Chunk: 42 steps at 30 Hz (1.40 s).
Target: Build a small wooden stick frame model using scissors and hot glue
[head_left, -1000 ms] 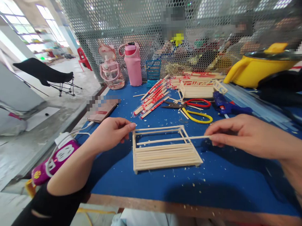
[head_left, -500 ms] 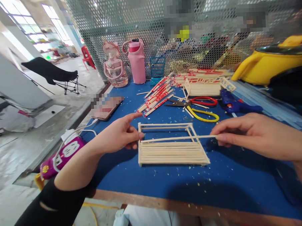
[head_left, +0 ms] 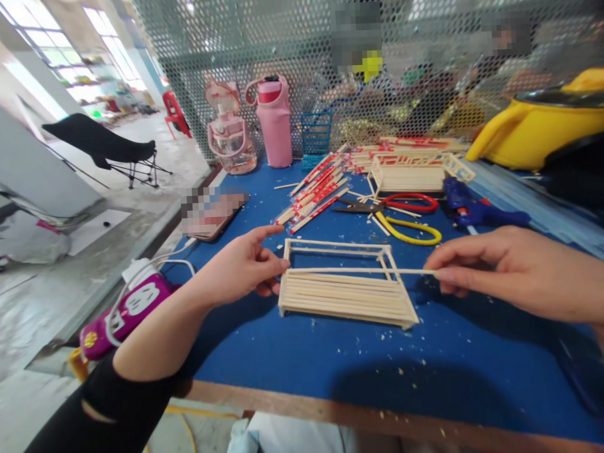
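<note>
A small frame of pale wooden sticks [head_left: 345, 297] lies on the blue tabletop, its near part covered by a row of sticks side by side. My left hand [head_left: 248, 265] grips the frame's left side, thumb against it and index finger extended above. Between finger and thumb, my right hand [head_left: 489, 268] pinches one end of a loose wooden stick [head_left: 354, 271]. That stick lies across the frame just beyond the covered row, its left end by my left thumb and its right end sticking out past the frame.
Scissors [head_left: 412, 228], a blue glue gun [head_left: 481, 208], a second stick structure [head_left: 410, 178] and red-wrapped sticks [head_left: 320, 185] lie behind. A phone [head_left: 216, 217] and purple power bank [head_left: 128, 311] are left. Pink bottles [head_left: 275, 131] and a yellow pot [head_left: 542, 126] stand near the mesh screen [head_left: 288, 27].
The frame has turned slightly, its left end moving away from me. The stick's left end has shifted with it, while my right hand keeps its pinch almost in place.
</note>
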Tool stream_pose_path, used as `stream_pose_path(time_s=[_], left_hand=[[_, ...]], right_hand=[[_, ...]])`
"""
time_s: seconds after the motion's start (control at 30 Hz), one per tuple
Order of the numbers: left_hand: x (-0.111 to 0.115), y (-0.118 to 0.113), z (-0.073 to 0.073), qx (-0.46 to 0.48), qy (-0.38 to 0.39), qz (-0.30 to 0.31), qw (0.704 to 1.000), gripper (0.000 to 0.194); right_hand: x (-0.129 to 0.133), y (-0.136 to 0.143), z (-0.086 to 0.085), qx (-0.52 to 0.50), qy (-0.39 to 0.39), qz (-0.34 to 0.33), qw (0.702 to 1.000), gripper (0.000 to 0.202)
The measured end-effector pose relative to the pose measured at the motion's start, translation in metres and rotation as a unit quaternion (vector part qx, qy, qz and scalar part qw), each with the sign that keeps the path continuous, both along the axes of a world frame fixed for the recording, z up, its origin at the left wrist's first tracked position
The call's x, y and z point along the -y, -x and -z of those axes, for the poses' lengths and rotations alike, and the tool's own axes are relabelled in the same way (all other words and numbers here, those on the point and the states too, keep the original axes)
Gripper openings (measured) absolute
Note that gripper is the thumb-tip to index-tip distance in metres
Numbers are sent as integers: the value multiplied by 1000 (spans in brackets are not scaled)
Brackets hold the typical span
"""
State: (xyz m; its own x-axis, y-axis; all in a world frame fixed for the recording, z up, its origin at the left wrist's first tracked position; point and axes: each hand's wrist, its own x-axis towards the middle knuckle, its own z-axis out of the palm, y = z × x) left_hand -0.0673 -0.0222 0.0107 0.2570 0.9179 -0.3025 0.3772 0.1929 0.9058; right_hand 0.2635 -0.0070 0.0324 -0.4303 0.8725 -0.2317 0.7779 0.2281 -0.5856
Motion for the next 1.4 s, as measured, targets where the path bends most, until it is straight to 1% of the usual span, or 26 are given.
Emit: stream_pose_path(time_s=[0.2, 0.3, 0.5, 0.7, 0.77, 0.93, 1.07, 1.2, 1.3, 1.4], left_hand=[[0, -2, -3, 14, 21, -16, 1000, 60], [0, -1, -5, 8, 21, -12, 1000, 58], [0, 0, -5, -4, 22, -3, 1000, 68], [-2, 2, -1, 3, 28, 6, 1000, 71], [-2, 2, -1, -1, 28, -1, 1000, 72], [-1, 1, -2, -4, 40, -6, 999, 76], [-1, -1, -3, -6, 46, -10, 999, 78], [-1, 0, -3, -4, 49, -13, 999, 77], [-1, 1, -2, -2, 48, -10, 999, 77], [-2, 0, -2, 2, 49, -11, 999, 76]], right_hand=[[1, 1, 5, -18, 1, -6, 1000, 31], [2, 2, 5, -20, 0, -13, 1000, 28], [3, 5, 4, -24, 0, -24, 999, 27], [4, 7, 5, -22, 17, -30, 999, 23], [5, 8, 6, -17, 8, -39, 999, 21], [6, 17, 10, -3, -50, -58, 997, 21], [8, 23, 14, -31, -43, -44, 998, 24], [11, 25, 18, -53, -37, -18, 998, 22], [12, 27, 19, -48, -54, -11, 997, 20], [12, 29, 15, -37, -82, -26, 996, 20]])
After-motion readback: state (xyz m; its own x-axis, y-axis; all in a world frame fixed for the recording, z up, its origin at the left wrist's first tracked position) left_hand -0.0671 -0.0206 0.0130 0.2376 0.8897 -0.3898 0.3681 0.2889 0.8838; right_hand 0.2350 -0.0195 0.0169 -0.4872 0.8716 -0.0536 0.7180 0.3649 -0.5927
